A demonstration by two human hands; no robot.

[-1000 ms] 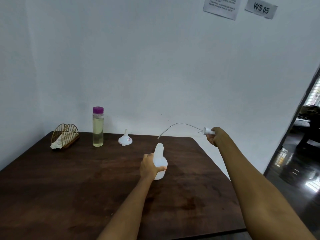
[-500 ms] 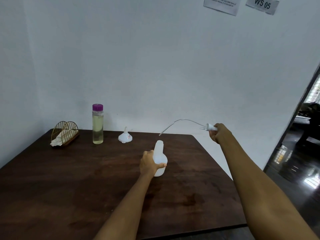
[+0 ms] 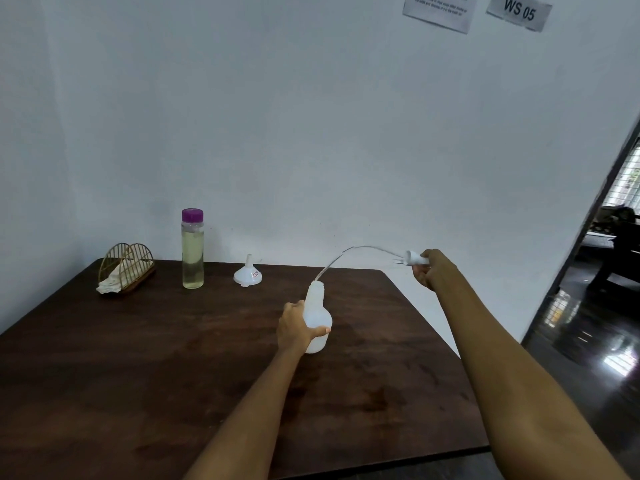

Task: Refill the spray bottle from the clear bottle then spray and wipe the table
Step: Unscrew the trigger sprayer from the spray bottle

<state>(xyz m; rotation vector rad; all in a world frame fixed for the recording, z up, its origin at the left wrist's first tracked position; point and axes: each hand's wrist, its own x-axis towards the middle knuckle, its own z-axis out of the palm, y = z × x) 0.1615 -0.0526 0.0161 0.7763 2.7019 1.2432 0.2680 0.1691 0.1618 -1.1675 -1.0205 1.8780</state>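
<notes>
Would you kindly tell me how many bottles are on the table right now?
2. The clear bottle with a purple cap stands at the back left, near the wall. The white spray bottle, uncapped, stands mid-table, held by the left hand. None appears hidden.

Two bottles point(image 3: 317, 320) point(image 3: 192, 249), one funnel point(image 3: 248, 273), one holder point(image 3: 125, 267).
</notes>
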